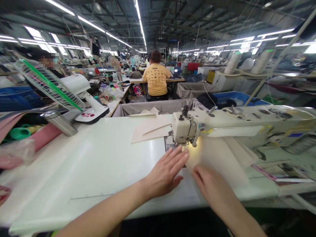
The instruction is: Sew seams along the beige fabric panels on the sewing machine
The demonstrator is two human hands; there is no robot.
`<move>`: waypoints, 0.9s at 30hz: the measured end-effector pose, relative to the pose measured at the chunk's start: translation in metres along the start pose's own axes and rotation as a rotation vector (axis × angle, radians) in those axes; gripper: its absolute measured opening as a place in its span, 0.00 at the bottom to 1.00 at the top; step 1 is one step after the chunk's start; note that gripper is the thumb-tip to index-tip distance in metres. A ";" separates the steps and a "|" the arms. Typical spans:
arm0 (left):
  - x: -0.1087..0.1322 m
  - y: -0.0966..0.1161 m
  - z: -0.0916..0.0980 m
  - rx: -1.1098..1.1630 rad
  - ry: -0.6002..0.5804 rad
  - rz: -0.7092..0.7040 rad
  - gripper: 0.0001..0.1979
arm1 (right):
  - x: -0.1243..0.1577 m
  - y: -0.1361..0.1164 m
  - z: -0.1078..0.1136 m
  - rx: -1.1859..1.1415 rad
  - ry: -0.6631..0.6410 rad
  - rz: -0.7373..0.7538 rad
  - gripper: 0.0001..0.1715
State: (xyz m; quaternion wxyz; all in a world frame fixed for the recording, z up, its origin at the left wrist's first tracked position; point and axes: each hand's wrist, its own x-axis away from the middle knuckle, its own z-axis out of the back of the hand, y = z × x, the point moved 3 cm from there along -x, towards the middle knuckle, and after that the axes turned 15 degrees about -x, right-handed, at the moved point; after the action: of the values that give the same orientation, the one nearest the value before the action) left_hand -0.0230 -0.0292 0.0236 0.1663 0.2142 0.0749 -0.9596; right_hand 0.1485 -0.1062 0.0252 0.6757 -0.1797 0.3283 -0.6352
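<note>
My left hand lies with fingers stretched out just in front of the sewing machine, its fingertips close to the lit needle area. To its right, my right hand is closed at the near edge of a beige fabric piece, the fingers curled and partly hidden. That fabric runs under the machine's arm and spreads to the right, with further layers on it. Behind and left of the machine head, more beige fabric pieces lie flat on the pale tabletop.
A steel flask and a white fan stand on the left. Behind the table is a grey cloth-lined bin. Thread cones stand at the back right. A person in a yellow shirt sits ahead, facing away.
</note>
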 end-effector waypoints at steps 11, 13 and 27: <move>0.074 0.009 0.023 0.054 -0.211 -0.197 0.17 | 0.048 -0.007 -0.004 -0.401 -0.549 0.115 0.59; 0.087 0.007 0.036 0.015 -0.233 -0.187 0.18 | 0.060 0.012 -0.008 -0.274 -0.611 0.213 0.63; 0.067 -0.040 0.012 0.313 -0.320 0.782 0.21 | -0.001 0.040 -0.034 -0.738 0.182 -0.225 0.30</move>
State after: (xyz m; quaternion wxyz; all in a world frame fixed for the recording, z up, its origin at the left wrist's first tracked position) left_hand -0.0987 -0.0135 0.0080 0.4917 0.0981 -0.1844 -0.8454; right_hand 0.1552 -0.0945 -0.0250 0.4600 -0.3883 0.5714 -0.5577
